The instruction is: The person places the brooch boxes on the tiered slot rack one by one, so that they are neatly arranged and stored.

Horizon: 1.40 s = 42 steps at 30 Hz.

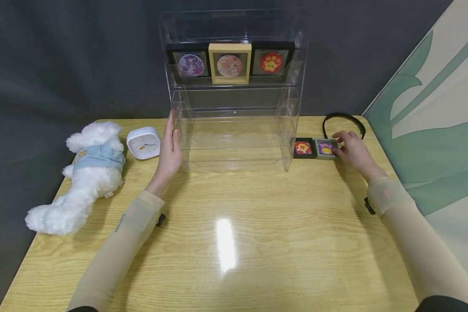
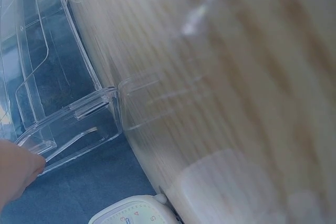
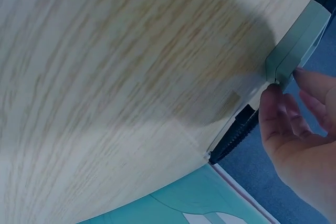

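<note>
A clear acrylic display rack [image 1: 235,165] stands at the back of the table, with three framed badges on its upper shelf: a black frame [image 1: 171,48], a light wood frame [image 1: 230,80] and another black frame [image 1: 288,47]. My left hand [image 1: 170,149] rests against the rack's left side, fingers mostly straight. To the rack's right, a grey-green frame [image 1: 320,156] with a purple and yellow badge lies beside a small black frame [image 1: 305,157] with a red badge. My right hand [image 1: 355,151] pinches the grey-green frame's right end with thumb and fingertips [image 3: 272,95].
A white plush toy [image 1: 95,173] in a blue shirt lies at the table's left. Between it and the rack stands a white clock [image 1: 143,143]. A black toothed headband [image 1: 345,116] sits at the back right, near a green and white panel [image 1: 440,112].
</note>
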Available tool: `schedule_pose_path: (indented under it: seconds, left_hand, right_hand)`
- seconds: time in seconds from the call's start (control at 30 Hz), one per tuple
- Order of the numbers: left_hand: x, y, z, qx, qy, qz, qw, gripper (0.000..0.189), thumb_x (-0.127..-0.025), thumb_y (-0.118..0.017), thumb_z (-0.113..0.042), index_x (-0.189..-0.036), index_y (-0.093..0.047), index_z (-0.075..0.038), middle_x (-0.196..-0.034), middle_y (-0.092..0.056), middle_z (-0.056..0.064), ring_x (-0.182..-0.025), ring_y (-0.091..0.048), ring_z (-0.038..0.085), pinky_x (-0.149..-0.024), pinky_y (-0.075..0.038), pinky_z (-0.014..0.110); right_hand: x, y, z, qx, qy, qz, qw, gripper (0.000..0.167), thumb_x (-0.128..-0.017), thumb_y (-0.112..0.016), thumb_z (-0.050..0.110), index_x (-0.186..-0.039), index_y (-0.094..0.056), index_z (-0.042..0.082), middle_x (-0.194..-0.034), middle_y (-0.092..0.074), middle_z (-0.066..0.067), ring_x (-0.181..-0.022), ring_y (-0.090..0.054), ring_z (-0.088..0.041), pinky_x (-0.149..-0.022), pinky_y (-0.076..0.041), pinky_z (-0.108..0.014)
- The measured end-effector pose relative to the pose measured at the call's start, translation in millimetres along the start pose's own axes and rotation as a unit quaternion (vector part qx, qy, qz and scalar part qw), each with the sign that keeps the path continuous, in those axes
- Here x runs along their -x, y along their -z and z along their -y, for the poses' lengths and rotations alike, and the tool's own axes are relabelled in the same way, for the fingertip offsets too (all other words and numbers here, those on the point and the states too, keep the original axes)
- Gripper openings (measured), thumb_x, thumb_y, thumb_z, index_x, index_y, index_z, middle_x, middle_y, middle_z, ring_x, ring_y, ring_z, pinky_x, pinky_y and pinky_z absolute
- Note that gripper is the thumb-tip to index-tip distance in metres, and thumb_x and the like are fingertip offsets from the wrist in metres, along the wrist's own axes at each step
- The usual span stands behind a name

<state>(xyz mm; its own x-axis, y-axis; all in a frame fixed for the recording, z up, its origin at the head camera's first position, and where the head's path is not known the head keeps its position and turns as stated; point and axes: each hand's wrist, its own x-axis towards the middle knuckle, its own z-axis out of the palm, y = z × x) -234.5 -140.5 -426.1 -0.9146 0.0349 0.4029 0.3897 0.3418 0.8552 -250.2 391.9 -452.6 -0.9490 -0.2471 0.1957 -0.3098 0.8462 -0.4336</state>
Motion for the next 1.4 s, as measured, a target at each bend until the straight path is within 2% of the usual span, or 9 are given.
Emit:
schedule_pose_path:
  seconds: [0.13, 0.37, 0.6, 0.77, 0.97, 1.17, 1.33, 1.4]
  left_hand:
    - [-1.1, 1.1, 0.2, 0.0, -0.003, -0.001, 1.0, 0.057, -0.117, -0.026, -0.007, -0.172, -0.01, -0.002, -0.178, -0.012, 0.013, -0.163, -0.013, 0.024, -0.13, -0.017, 0.031]
    - [0.0, 1.6, 0.0, 0.012, 0.001, 0.002, 0.9999, 0.057, -0.117, -0.025, -0.006, -0.172, -0.01, -0.004, -0.178, -0.011, 0.009, -0.163, -0.012, 0.023, -0.13, -0.016, 0.031]
    - [-0.3, 0.9, -2.0, 0.01, -0.003, 0.0, 0.9999, 0.057, -0.116, -0.027, -0.003, -0.171, -0.01, -0.001, -0.178, -0.012, 0.014, -0.163, -0.012, 0.027, -0.13, -0.014, 0.03]
    - [-0.2, 1.4, -2.5, 0.011, -0.004, 0.001, 0.9999, 0.056, -0.117, -0.026, -0.004, -0.171, -0.011, -0.001, -0.178, -0.012, 0.014, -0.163, -0.013, 0.027, -0.13, -0.015, 0.031]
    - [0.6, 1.9, -0.6, 0.008, 0.004, 0.004, 1.0, 0.057, -0.117, -0.026, -0.006, -0.172, -0.011, -0.004, -0.178, -0.012, 0.009, -0.162, -0.013, 0.025, -0.13, -0.015, 0.032]
    - [0.2, 1.6, 0.1, 0.003, 0.006, 0.006, 1.0, 0.057, -0.118, -0.025, -0.008, -0.172, -0.011, -0.006, -0.178, -0.011, 0.007, -0.162, -0.012, 0.022, -0.13, -0.014, 0.031]
    - [-0.1, 1.3, 0.0, 0.001, -0.001, 0.002, 1.0, 0.056, -0.117, -0.025, -0.008, -0.172, -0.012, -0.003, -0.178, -0.012, 0.011, -0.163, -0.012, 0.024, -0.13, -0.013, 0.031]
    - [0.5, 1.0, -0.1, 0.002, -0.004, 0.0, 1.0, 0.056, -0.117, -0.025, -0.006, -0.171, -0.012, -0.001, -0.178, -0.012, 0.013, -0.163, -0.012, 0.025, -0.13, -0.013, 0.031]
  right_hand:
    - [-3.8, 0.8, 1.9, 0.008, -0.003, -0.001, 1.0, 0.035, -0.097, -0.069, -0.011, -0.127, -0.053, -0.021, -0.111, -0.055, -0.044, -0.091, -0.065, -0.06, -0.082, -0.054, -0.07]
    - [-8.6, -2.3, -0.5, 0.051, 0.003, -0.003, 0.9987, 0.026, -0.1, -0.064, -0.008, -0.12, -0.059, -0.025, -0.104, -0.054, -0.043, -0.091, -0.056, -0.056, -0.078, -0.05, -0.067]
    - [-11.1, -6.5, -3.5, 0.063, -0.037, 0.012, 0.9973, 0.025, -0.103, -0.061, -0.006, -0.12, -0.06, -0.024, -0.104, -0.055, -0.042, -0.092, -0.056, -0.056, -0.078, -0.05, -0.068]
    - [-11.2, -7.0, -2.2, 0.056, -0.055, 0.011, 0.9968, 0.021, -0.104, -0.059, -0.004, -0.115, -0.06, -0.021, -0.104, -0.055, -0.041, -0.092, -0.057, -0.056, -0.079, -0.049, -0.069]
    - [-10.2, -5.1, -0.5, 0.052, -0.047, 0.007, 0.9975, 0.012, -0.103, -0.06, -0.005, -0.105, -0.063, -0.017, -0.1, -0.061, -0.038, -0.092, -0.059, -0.054, -0.08, -0.049, -0.067]
    - [-7.8, 4.7, 6.5, 0.027, -0.038, -0.011, 0.9989, 0.01, -0.103, -0.06, -0.005, -0.104, -0.061, -0.016, -0.102, -0.066, -0.04, -0.094, -0.066, -0.059, -0.082, -0.053, -0.069]
    - [-7.3, 13.3, 9.9, 0.008, -0.033, -0.021, 0.9992, 0.01, -0.103, -0.06, -0.006, -0.105, -0.06, -0.016, -0.105, -0.068, -0.04, -0.097, -0.067, -0.06, -0.085, -0.053, -0.07]
    - [-6.6, 16.3, 10.7, -0.004, -0.038, -0.023, 0.999, 0.01, -0.104, -0.061, -0.005, -0.105, -0.061, -0.015, -0.105, -0.068, -0.039, -0.098, -0.068, -0.06, -0.083, -0.056, -0.065]
